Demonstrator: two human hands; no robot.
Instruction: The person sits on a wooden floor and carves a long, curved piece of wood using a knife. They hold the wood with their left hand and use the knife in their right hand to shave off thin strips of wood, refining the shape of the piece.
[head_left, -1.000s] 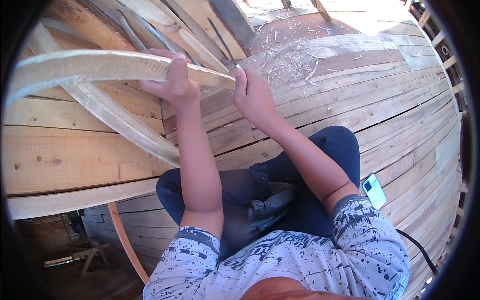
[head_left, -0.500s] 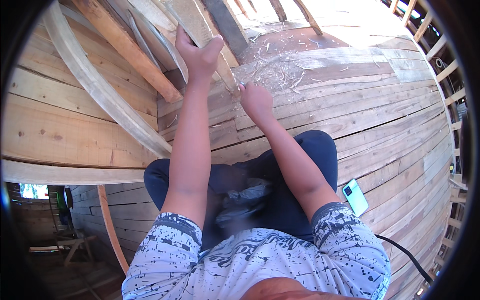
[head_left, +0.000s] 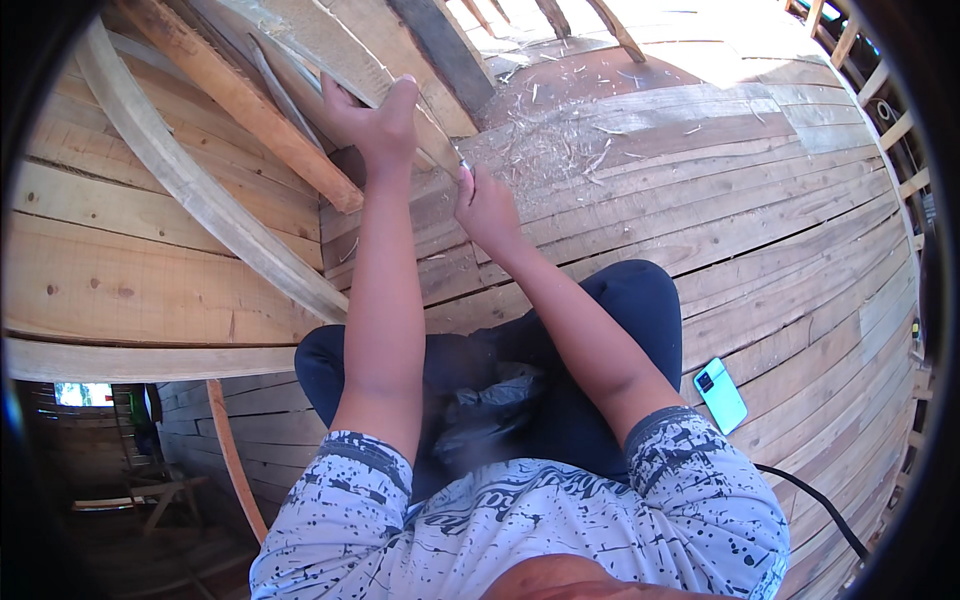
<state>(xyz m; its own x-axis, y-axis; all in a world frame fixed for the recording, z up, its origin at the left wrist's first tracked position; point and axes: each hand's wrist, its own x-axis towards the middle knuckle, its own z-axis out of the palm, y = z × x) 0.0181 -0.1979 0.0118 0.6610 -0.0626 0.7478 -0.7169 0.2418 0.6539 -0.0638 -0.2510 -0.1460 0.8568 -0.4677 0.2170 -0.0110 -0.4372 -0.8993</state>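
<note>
My left hand [head_left: 375, 130] is closed around a long pale wooden plank [head_left: 345, 50], thumb on its upper side. The plank slants from the upper left down to its near end by my right hand. My right hand [head_left: 488, 210] is closed around a small tool with a shiny metal tip [head_left: 462, 164]. That tip touches or nearly touches the plank's near edge. My fingers hide most of the tool, so its kind cannot be made out.
Wood shavings [head_left: 570, 140] litter the plank floor [head_left: 620, 230]. Curved timber ribs [head_left: 190, 190] and an orange-brown beam [head_left: 250, 105] stand at the left. A light-blue phone [head_left: 722, 398] lies right of my knee, near a black cable [head_left: 820, 510]. Bright light falls at the far side.
Both hands have shifted left, the left one also slightly lower. The plank has moved left with them. The right hand still holds the tool at the plank's near end.
</note>
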